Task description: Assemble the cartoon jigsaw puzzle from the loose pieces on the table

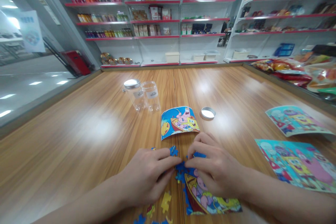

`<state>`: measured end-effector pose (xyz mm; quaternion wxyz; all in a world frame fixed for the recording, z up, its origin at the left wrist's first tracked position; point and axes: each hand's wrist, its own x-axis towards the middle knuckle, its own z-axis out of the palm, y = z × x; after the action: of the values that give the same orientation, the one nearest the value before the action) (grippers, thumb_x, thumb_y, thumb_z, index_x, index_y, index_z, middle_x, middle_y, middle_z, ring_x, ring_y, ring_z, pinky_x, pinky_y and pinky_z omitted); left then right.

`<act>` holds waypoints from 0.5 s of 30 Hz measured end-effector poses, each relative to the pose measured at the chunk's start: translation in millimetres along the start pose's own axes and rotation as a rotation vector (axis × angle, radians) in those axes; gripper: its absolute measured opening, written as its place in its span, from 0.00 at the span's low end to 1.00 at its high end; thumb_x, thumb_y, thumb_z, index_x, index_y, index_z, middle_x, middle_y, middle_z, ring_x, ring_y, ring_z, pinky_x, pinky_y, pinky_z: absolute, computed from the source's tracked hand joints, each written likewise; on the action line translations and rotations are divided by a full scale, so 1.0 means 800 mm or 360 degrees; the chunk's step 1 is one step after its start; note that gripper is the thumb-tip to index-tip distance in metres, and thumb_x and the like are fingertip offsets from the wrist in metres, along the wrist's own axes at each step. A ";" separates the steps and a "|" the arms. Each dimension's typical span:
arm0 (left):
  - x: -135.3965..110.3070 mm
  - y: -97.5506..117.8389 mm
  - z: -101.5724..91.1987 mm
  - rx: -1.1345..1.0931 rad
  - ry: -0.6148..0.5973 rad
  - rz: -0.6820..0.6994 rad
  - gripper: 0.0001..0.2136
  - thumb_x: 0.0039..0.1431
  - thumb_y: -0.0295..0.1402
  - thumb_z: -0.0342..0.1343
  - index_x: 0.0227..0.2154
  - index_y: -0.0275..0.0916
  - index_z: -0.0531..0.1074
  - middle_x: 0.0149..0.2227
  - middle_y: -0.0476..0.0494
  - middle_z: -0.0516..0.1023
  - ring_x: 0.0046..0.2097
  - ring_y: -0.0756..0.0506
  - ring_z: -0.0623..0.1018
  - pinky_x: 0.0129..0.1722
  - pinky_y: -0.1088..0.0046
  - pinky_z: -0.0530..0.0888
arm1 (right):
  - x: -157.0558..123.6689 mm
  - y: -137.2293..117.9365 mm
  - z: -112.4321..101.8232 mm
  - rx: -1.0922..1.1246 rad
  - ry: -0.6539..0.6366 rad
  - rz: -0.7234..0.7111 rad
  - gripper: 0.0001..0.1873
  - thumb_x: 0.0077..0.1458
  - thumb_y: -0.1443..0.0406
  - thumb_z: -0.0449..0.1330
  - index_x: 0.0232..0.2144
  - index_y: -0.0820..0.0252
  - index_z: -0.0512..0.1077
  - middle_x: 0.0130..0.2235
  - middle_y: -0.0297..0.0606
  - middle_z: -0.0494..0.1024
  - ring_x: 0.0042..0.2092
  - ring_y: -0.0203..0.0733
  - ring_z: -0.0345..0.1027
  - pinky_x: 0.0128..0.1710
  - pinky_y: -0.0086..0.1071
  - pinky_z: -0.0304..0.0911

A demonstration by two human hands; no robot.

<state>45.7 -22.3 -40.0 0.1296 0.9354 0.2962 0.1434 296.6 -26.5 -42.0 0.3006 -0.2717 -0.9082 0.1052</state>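
A partly joined jigsaw puzzle (195, 196) with a boat and cartoon figures lies on the table before me. My left hand (151, 176) is closed, its index fingertip and thumb at a blue puzzle piece (180, 168) by the puzzle's left edge. Across the puzzle's upper part rests my right hand (214, 166), fingers bent and fingertips against its blue upper left area; the hand hides part of the picture. Loose pieces, among them a yellow puzzle piece (166, 202), are scattered around and below my left hand. Just beyond both hands stands a curved picture card (180, 122) showing the same scene.
A lidded clear jar (135, 94) and an open clear jar (151, 96) stand farther back on the wooden table (78, 122). A metal lid (208, 113) lies right of the card. On the right are another finished puzzle (299, 164) and a curved card (299, 120). Shelves (154, 21) line the back.
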 end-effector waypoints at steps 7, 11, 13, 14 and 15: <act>-0.001 -0.002 -0.002 -0.0036 -0.0036 -0.0068 0.08 0.69 0.34 0.49 0.47 0.45 0.70 0.36 0.48 0.74 0.34 0.46 0.75 0.29 0.70 0.67 | 0.000 0.001 0.002 0.0010 -0.0008 0.0012 0.12 0.52 0.75 0.58 0.35 0.60 0.78 0.38 0.40 0.74 0.41 0.47 0.57 0.40 0.43 0.57; 0.000 -0.003 -0.003 -0.0127 -0.0077 -0.0152 0.05 0.68 0.34 0.51 0.43 0.42 0.70 0.36 0.48 0.75 0.34 0.47 0.76 0.30 0.71 0.68 | 0.000 0.000 0.001 0.0022 -0.0013 0.0032 0.14 0.51 0.76 0.57 0.35 0.59 0.79 0.38 0.40 0.74 0.42 0.47 0.57 0.41 0.43 0.57; 0.001 -0.003 -0.004 -0.0164 -0.0078 -0.0188 0.04 0.67 0.34 0.53 0.41 0.41 0.70 0.35 0.49 0.75 0.33 0.48 0.75 0.30 0.72 0.67 | 0.001 0.000 0.001 0.0020 -0.0009 0.0031 0.14 0.51 0.76 0.57 0.35 0.59 0.79 0.37 0.40 0.74 0.42 0.47 0.58 0.40 0.43 0.58; 0.002 -0.003 -0.005 -0.0178 -0.0073 -0.0200 0.04 0.67 0.34 0.53 0.39 0.41 0.70 0.34 0.49 0.75 0.32 0.49 0.74 0.30 0.73 0.66 | 0.001 0.000 0.001 0.0019 -0.0007 0.0030 0.14 0.51 0.76 0.57 0.35 0.59 0.79 0.37 0.40 0.74 0.42 0.47 0.58 0.40 0.43 0.58; 0.002 -0.002 -0.005 -0.0189 -0.0071 -0.0209 0.04 0.67 0.34 0.53 0.38 0.41 0.70 0.33 0.49 0.75 0.32 0.49 0.74 0.29 0.73 0.66 | 0.001 0.000 0.001 0.0018 -0.0005 0.0028 0.13 0.51 0.76 0.57 0.35 0.59 0.79 0.37 0.40 0.74 0.42 0.47 0.58 0.40 0.42 0.58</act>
<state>44.8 -19.1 -36.7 0.2005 0.9075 0.3450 0.1311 295.8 -26.2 -42.1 0.2999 -0.2778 -0.9056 0.1134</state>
